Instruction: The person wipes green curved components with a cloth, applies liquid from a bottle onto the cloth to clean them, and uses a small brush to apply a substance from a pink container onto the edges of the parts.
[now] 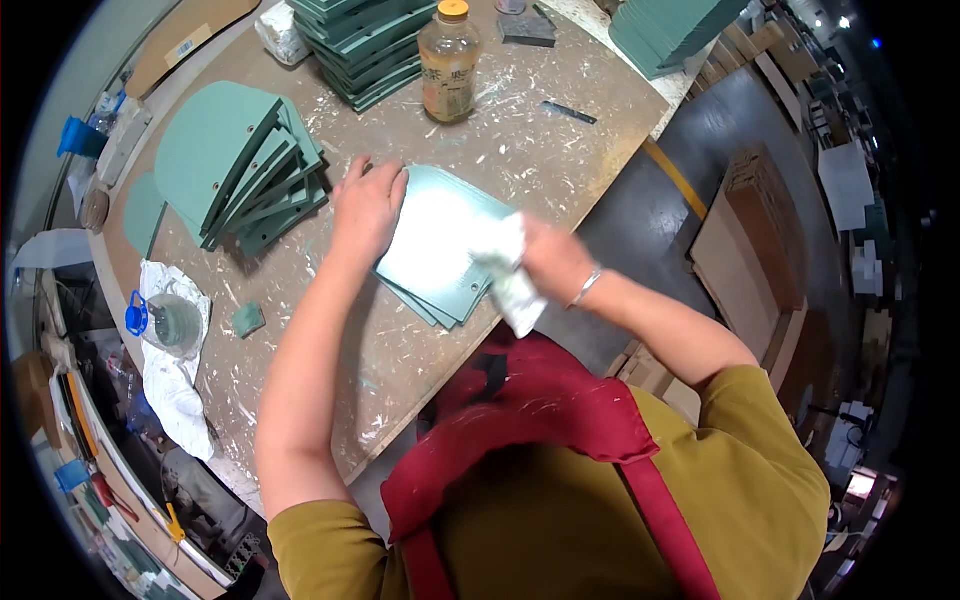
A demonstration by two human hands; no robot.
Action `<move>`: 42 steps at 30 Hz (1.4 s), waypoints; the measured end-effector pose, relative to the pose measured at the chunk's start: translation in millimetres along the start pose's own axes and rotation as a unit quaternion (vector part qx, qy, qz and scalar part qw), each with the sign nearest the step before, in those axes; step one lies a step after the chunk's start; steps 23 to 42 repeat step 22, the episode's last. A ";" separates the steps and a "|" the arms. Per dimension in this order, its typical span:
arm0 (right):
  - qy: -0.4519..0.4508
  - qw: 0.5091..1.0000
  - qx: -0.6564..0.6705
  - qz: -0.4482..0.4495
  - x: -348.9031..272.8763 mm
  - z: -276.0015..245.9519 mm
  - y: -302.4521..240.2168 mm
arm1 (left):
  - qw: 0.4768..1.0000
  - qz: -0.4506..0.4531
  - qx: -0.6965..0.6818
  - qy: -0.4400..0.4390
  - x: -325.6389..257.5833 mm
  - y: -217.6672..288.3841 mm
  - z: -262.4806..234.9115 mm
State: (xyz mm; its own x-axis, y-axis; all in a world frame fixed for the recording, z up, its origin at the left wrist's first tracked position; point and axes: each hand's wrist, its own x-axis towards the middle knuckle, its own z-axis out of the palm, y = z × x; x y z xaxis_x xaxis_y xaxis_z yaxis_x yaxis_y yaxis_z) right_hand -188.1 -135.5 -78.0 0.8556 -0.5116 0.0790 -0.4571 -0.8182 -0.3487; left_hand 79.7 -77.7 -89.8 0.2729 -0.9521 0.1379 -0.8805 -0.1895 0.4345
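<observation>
A small pile of pale green panels [430,240] with rounded corners and small holes lies near the table's front edge. Along its left side rests my left hand [368,208], fingers stretched out and touching the top panel's edge. My right hand [553,258], blurred by motion, is closed around a crumpled white cloth [518,300]. Part of the cloth meets the shiny right side of the top panel, and the rest hangs toward the table edge. The fingertips of my right hand are hidden by cloth and blur.
Fanned green panels [215,150] lie left, with a taller stack [360,45] behind. A bottle with an orange cap [449,70] stands beyond my hands. At left are a clear jug [175,325] on white cloth and a green scrap [248,319]. A cardboard box [745,260] sits right.
</observation>
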 end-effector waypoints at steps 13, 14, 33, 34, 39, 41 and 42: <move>-0.171 0.931 0.012 -0.323 93.0 -16.5 -55.6 | 0.983 0.071 -0.094 -0.143 -93.9 119.9 50.1; -0.078 0.919 0.030 -0.386 102.0 4.7 -48.4 | 0.982 0.101 -0.046 -0.152 -87.8 119.3 49.2; -0.064 0.978 0.030 -0.195 162.9 6.2 -61.5 | 0.986 0.128 0.003 -0.104 -77.0 111.5 46.7; -0.064 0.978 0.030 -0.195 162.9 6.2 -61.5 | 0.986 0.128 0.003 -0.104 -77.0 111.5 46.7; -0.064 0.978 0.030 -0.195 162.9 6.2 -61.5 | 0.986 0.128 0.003 -0.104 -77.0 111.5 46.7; -0.064 0.978 0.030 -0.195 162.9 6.2 -61.5 | 0.986 0.128 0.003 -0.104 -77.0 111.5 46.7; -0.064 0.978 0.030 -0.195 162.9 6.2 -61.5 | 0.986 0.128 0.003 -0.104 -77.0 111.5 46.7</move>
